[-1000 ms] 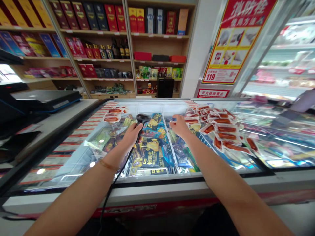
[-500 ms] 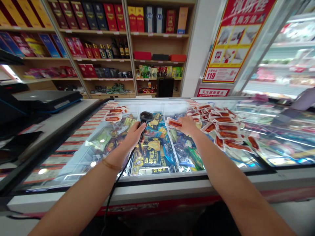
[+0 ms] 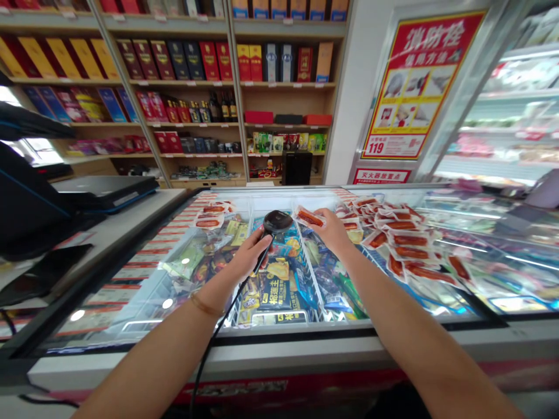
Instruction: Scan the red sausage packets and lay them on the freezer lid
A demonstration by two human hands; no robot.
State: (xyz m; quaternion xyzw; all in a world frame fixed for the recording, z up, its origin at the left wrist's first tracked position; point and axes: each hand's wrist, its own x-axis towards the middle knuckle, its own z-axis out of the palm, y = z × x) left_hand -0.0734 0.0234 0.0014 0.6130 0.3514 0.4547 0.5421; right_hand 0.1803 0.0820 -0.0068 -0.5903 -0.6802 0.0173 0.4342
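My left hand is wrapped round the handle of a black corded barcode scanner, its head pointing away from me over the freezer. In my right hand is a clear vacuum pack of reddish-brown sausages, gripped by its right end. The pack is tilted up just right of the scanner head, with a small gap between them. A heap of similar sausage packs lies on the glass to the right of my right hand. A pair of sausage packs lies to the left.
Under the glass top, the chest freezer holds wire baskets of bagged frozen food. The scanner's black cable hangs over its front edge. A black scale stands on the left counter. Shelves of boxes stand behind.
The scanner has moved right, closer to the sausage pack. My right hand has tilted the pack up. The whole view has shifted, showing more of the upper shelves.
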